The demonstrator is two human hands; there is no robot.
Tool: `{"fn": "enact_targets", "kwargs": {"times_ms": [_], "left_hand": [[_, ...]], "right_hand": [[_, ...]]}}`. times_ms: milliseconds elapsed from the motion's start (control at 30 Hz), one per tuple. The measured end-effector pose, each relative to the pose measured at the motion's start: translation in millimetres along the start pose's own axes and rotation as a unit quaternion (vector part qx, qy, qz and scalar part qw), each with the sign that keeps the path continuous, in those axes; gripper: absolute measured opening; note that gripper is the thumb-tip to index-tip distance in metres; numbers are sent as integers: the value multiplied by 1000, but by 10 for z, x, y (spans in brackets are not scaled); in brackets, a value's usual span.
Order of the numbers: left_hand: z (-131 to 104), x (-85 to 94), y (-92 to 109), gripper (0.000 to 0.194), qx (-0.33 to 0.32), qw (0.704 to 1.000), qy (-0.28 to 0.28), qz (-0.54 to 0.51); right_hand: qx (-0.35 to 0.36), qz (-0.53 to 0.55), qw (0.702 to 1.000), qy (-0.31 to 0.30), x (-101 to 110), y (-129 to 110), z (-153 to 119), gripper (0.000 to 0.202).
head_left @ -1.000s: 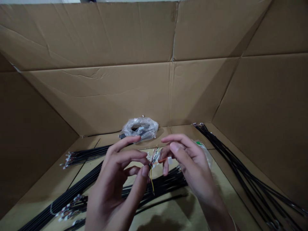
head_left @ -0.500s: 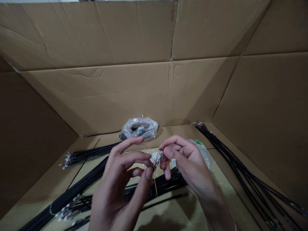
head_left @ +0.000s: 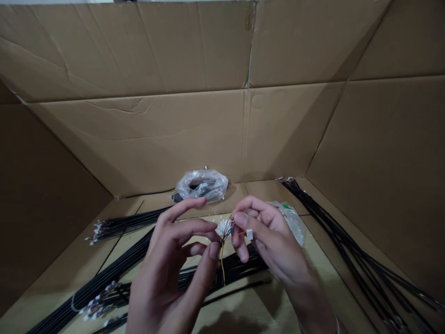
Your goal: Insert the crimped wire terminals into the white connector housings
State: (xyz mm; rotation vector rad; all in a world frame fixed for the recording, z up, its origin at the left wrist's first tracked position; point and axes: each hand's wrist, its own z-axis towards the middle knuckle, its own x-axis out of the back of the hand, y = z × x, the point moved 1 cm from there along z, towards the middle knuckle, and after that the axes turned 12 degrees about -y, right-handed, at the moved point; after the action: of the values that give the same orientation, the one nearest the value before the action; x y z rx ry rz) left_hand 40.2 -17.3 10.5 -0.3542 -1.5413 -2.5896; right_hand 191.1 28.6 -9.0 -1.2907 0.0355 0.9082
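While no writing reads, left hand (head_left: 174, 273), right hand (head_left: 267, 236) on coloured wires (head_left: 225, 234).

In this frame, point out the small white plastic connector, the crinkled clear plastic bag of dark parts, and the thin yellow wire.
Small white plastic connector (head_left: 249, 234): head view, on its face beside the right fingers.
Crinkled clear plastic bag of dark parts (head_left: 201, 184): head view, on its middle.
Thin yellow wire (head_left: 222, 266): head view, on its hanging stretch.

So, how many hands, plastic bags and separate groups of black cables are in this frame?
Hands: 2, the left hand and the right hand, both pinching the thin coloured wires.
Plastic bags: 2, one at the back, one behind the right hand.
Black cable groups: 4, far left, long left, centre, right.
Total: 8.
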Motion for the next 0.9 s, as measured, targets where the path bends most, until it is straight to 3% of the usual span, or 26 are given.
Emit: {"fn": "enact_targets", "kwargs": {"times_ms": [233,367,900], "left_hand": [[2,22,5,18,-4,1000,22,3],[13,24,-12,21,-38,999,10,10],[7,-67,87,20,16,997,77,7]], "right_hand": [[-29,55,998,-20,8,-10,29,18],[-44,84,995,-26,17,-4,34,20],[-48,92,993,-50,39,25,21,21]]}}
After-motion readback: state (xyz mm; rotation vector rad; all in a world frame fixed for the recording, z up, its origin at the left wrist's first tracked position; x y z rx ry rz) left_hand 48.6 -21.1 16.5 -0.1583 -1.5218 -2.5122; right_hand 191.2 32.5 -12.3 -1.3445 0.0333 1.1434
